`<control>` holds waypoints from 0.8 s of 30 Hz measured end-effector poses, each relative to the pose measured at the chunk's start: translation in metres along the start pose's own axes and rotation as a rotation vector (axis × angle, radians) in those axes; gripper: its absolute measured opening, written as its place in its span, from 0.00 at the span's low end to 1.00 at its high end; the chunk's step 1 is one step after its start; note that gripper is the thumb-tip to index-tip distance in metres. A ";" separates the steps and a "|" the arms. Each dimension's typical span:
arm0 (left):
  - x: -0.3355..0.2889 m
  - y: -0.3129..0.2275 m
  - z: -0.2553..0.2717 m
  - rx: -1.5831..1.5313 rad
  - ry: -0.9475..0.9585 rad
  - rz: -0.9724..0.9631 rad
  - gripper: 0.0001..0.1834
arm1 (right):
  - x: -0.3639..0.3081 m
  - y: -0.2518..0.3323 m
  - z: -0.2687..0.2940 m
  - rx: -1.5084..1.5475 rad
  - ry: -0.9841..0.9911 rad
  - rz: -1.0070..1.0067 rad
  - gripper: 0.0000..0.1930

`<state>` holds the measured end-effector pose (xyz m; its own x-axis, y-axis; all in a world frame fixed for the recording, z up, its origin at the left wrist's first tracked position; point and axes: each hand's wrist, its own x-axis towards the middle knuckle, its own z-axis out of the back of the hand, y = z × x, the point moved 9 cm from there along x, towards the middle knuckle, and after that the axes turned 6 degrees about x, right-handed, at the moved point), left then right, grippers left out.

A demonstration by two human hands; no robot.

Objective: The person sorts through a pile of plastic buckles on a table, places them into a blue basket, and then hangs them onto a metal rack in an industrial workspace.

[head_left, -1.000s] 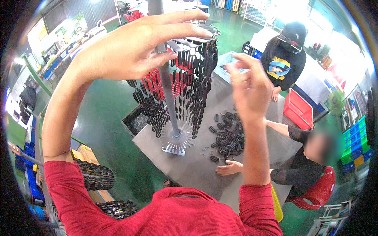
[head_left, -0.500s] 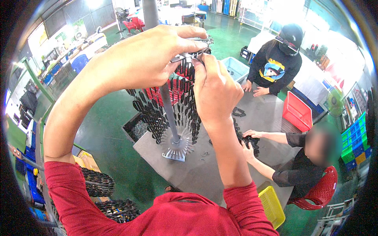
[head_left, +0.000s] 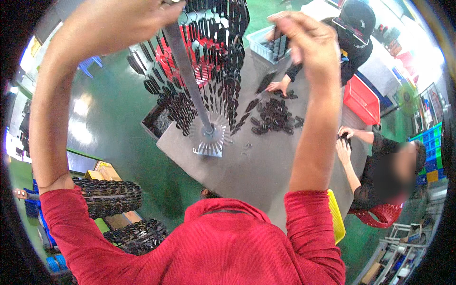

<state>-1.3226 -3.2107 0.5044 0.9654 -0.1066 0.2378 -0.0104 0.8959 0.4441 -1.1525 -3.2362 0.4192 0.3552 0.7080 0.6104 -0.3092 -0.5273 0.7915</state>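
Where both hands met at the rack top half a second ago, the right hand (head_left: 304, 40) has drawn aside, fingers pinching black parts (head_left: 280, 45); left hand (head_left: 118, 23) curls closed around the rack pole (head_left: 187, 78)

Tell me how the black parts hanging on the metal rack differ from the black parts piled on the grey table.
The hanging black parts dangle upright in tiers around the rack pole; the loose black parts lie flat in a scattered heap on the grey table. The hung ones are spaced in rows, the loose ones overlap. Both look like the same small black elongated pieces.
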 end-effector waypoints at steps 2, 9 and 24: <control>-0.002 -0.007 0.003 -0.016 -0.014 0.026 0.29 | 0.010 -0.023 0.043 -0.048 0.030 -0.002 0.11; -0.017 0.030 -0.005 0.014 0.054 0.031 0.30 | -0.006 -0.117 0.143 -0.357 -0.097 -0.273 0.14; -0.022 0.033 -0.002 -0.134 -0.072 0.011 0.34 | -0.015 0.050 -0.069 -0.623 -0.254 0.564 0.12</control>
<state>-1.3432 -3.1779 0.5123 0.9442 -0.1227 0.3058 0.0182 0.9461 0.3233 -1.2340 -3.2408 0.4470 0.1663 0.2540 0.9528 -0.8969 -0.3626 0.2532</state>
